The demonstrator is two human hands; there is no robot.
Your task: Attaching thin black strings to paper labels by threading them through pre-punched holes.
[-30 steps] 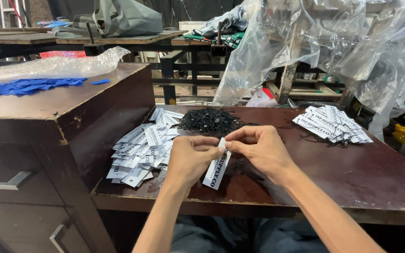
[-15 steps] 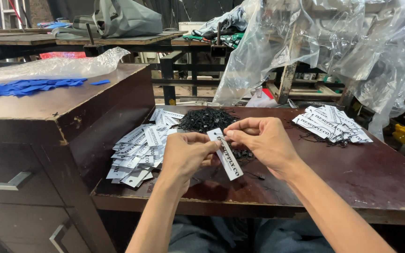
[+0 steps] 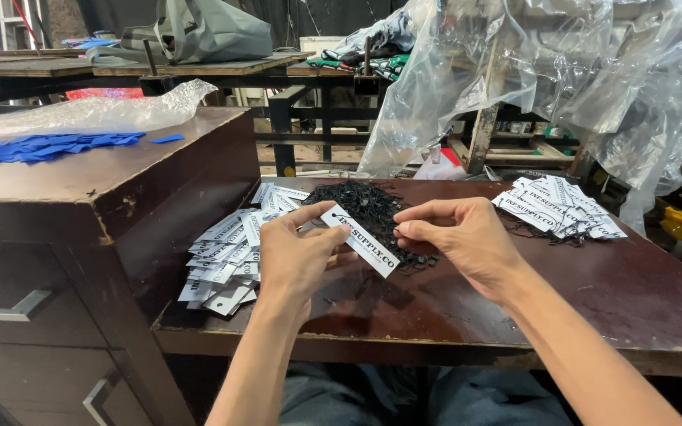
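White card tag [image 3: 361, 240] pinched in the left hand [image 3: 297, 260], thumb and forefinger closed on its upper end, held tilted above the dark wooden table [image 3: 593, 315]; right hand [image 3: 459, 241] sits just beside the tag's lower end, fingertips pressed together, whether on a string I cannot tell; black strings [image 3: 365, 207] piled behind, partly hidden by both hands; loose tags [image 3: 226, 256] run to the table's left edge; a second tag pile [image 3: 554, 207] lies far right; bare tabletop lies near the front edge.
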